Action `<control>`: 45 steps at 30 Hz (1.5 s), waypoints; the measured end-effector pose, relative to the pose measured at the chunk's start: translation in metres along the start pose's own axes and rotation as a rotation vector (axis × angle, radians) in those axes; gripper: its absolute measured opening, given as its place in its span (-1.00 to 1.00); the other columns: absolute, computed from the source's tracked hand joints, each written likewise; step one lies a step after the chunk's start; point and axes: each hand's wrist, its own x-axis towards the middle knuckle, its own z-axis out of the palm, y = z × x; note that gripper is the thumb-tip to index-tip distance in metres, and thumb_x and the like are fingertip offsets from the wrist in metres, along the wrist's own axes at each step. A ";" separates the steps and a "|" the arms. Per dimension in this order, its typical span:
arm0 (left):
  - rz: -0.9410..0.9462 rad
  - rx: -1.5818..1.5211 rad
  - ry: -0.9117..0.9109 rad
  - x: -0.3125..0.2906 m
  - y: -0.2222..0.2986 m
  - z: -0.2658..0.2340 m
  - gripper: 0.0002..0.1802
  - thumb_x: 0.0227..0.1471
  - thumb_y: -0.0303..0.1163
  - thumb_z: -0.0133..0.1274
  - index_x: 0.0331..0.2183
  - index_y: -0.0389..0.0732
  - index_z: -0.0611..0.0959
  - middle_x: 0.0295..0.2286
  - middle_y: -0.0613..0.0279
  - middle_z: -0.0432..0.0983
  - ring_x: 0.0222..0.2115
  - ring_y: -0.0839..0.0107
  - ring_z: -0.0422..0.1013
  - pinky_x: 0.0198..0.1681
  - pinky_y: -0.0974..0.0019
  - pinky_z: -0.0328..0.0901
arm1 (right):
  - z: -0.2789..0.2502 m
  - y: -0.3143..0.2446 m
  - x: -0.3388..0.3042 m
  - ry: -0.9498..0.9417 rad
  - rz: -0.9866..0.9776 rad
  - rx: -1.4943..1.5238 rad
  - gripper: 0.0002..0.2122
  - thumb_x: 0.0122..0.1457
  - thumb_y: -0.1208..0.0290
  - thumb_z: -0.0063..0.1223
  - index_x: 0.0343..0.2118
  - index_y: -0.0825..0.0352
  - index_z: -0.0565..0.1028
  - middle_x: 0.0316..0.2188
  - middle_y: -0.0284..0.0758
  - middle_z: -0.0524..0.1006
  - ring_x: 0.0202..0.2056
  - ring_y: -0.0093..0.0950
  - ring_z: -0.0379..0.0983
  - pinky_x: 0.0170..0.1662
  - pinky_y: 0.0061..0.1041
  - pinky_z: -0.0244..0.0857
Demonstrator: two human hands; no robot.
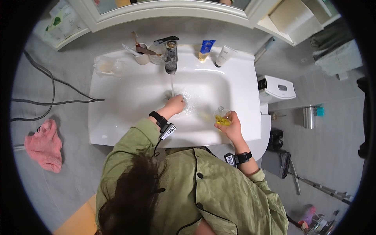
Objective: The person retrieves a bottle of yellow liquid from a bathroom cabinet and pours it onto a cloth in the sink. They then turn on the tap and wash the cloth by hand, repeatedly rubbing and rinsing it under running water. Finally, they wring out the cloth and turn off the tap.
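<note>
Water runs from the dark faucet (171, 58) into the white sink (129, 94). My left hand (175, 105) is in the basin beside the stream, its fingers curled closed. What they hold, if anything, is hidden, and water splashes around them. The dark drain shows partly just beyond this hand. Over the right side of the basin, my right hand (234, 129) grips a small clear container with yellow on it (222, 118). I cannot tell whether the yellow is a label or its contents.
Behind the basin stand a cup with brushes (141, 58), a blue and gold tube (206, 50) and a white tube (225, 56). A clear soap dish (107, 67) sits at the back left. A toilet (277, 89) is at the right; a pink cloth (45, 145) hangs left.
</note>
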 end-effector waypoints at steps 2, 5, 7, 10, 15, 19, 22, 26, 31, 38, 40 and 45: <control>0.036 -0.201 -0.064 -0.007 0.034 -0.014 -0.75 -0.12 -0.27 0.09 -0.48 -0.26 0.49 -0.55 0.11 0.45 -0.50 0.27 0.39 -0.42 0.22 0.28 | -0.007 -0.002 0.000 -0.133 0.063 0.332 -0.45 -0.26 0.56 0.35 -0.14 0.36 0.31 -0.24 -0.34 0.45 -0.21 -0.50 0.40 -0.14 -0.49 0.32; -0.010 -0.564 -0.201 -0.019 0.083 -0.039 -0.84 -0.08 -0.34 0.07 -0.44 -0.21 0.48 -0.63 0.30 0.36 -0.57 0.49 0.30 -0.49 0.36 0.23 | -0.010 -0.014 0.005 -0.378 -0.019 0.471 -0.42 -0.25 0.62 0.32 -0.10 0.36 0.30 -0.18 -0.39 0.41 -0.15 -0.55 0.36 -0.07 -0.51 0.29; -0.030 -0.817 -0.268 -0.027 0.109 -0.051 -0.86 -0.05 -0.40 0.03 -0.37 -0.21 0.49 -0.61 0.35 0.33 -0.57 0.55 0.28 -0.50 0.42 0.21 | -0.009 -0.025 0.012 -0.412 -0.064 0.557 -0.40 -0.27 0.59 0.34 -0.09 0.34 0.30 -0.18 -0.38 0.40 -0.12 -0.54 0.34 -0.04 -0.52 0.26; 0.041 -1.104 -0.311 -0.040 0.130 -0.058 -0.68 -0.06 -0.51 -0.03 -0.17 -0.25 0.50 -0.57 0.37 0.32 -0.58 0.55 0.28 -0.49 0.46 0.22 | -0.013 -0.039 0.024 -0.386 -0.082 0.621 -0.43 -0.29 0.55 0.35 -0.14 0.29 0.30 -0.20 -0.38 0.41 -0.13 -0.51 0.36 -0.06 -0.49 0.27; 0.410 -0.653 -0.018 -0.046 0.132 -0.065 -0.66 -0.12 -0.51 0.01 -0.19 -0.20 0.56 -0.43 0.13 0.51 -0.47 0.30 0.45 -0.40 0.30 0.31 | -0.048 -0.044 0.045 -0.332 -0.071 0.784 -0.42 -0.28 0.58 0.31 -0.11 0.24 0.30 -0.20 -0.41 0.34 -0.11 -0.46 0.30 0.00 -0.42 0.20; 0.409 -0.161 0.232 -0.052 0.132 -0.070 -0.84 -0.12 -0.36 0.09 -0.42 -0.19 0.61 -0.47 0.04 0.52 -0.44 0.10 0.45 -0.39 0.18 0.33 | -0.065 -0.045 0.058 -0.394 -0.117 0.705 -0.39 -0.29 0.56 0.33 -0.08 0.20 0.31 -0.20 -0.45 0.35 -0.10 -0.47 0.29 0.00 -0.45 0.18; 0.457 -0.071 0.410 -0.054 0.138 -0.077 -0.76 -0.10 -0.21 0.09 -0.52 -0.20 0.59 -0.55 0.05 0.50 -0.46 0.05 0.43 -0.40 0.13 0.32 | -0.068 -0.054 0.068 -0.414 -0.135 0.644 -0.40 -0.28 0.55 0.34 -0.09 0.21 0.30 -0.15 -0.39 0.36 -0.07 -0.43 0.29 0.03 -0.42 0.18; 0.415 -0.067 0.272 -0.051 0.147 -0.097 -0.67 -0.03 -0.15 0.07 -0.57 -0.24 0.57 -0.66 0.00 0.42 -0.60 0.06 0.36 -0.51 0.17 0.24 | -0.067 -0.064 0.071 -0.412 -0.219 0.641 -0.36 -0.31 0.48 0.36 -0.09 0.28 0.27 0.00 -0.18 0.31 -0.05 -0.35 0.34 0.02 -0.37 0.25; 0.310 -0.273 0.213 -0.049 0.162 -0.130 -0.54 0.04 -0.06 0.00 -0.59 -0.30 0.56 -0.72 0.04 0.40 -0.68 0.24 0.30 -0.53 0.23 0.23 | -0.045 -0.065 0.054 -0.633 -0.132 0.653 -0.24 -0.40 0.48 0.40 -0.01 0.34 0.26 0.03 -0.25 0.30 -0.08 -0.38 0.37 0.02 -0.39 0.25; 0.353 -0.358 0.160 -0.062 0.165 -0.168 -0.54 -0.08 -0.05 0.11 -0.48 -0.34 0.59 -0.63 0.12 0.47 -0.60 0.38 0.38 -0.49 0.29 0.26 | -0.010 -0.069 0.055 -0.586 -0.110 0.776 -0.26 -0.34 0.48 0.38 0.01 0.32 0.26 -0.15 -0.37 0.36 -0.06 -0.45 0.27 0.06 -0.49 0.13; 0.357 -0.252 0.199 -0.066 0.150 -0.178 -0.55 -0.15 -0.07 0.17 -0.48 -0.34 0.58 -0.61 0.13 0.47 -0.57 0.39 0.38 -0.47 0.30 0.26 | -0.019 -0.069 0.060 -0.500 -0.124 0.799 -0.36 -0.33 0.51 0.36 -0.08 0.25 0.30 -0.20 -0.42 0.35 -0.11 -0.48 0.27 0.03 -0.50 0.15; 0.284 -0.159 0.174 -0.071 0.102 -0.182 -0.59 -0.29 -0.19 0.27 -0.49 -0.32 0.52 -0.59 0.16 0.45 -0.53 0.38 0.38 -0.44 0.32 0.26 | -0.055 -0.063 0.072 -0.374 -0.171 0.727 -0.39 -0.31 0.49 0.36 -0.11 0.30 0.31 -0.20 -0.36 0.37 -0.12 -0.44 0.30 0.00 -0.48 0.19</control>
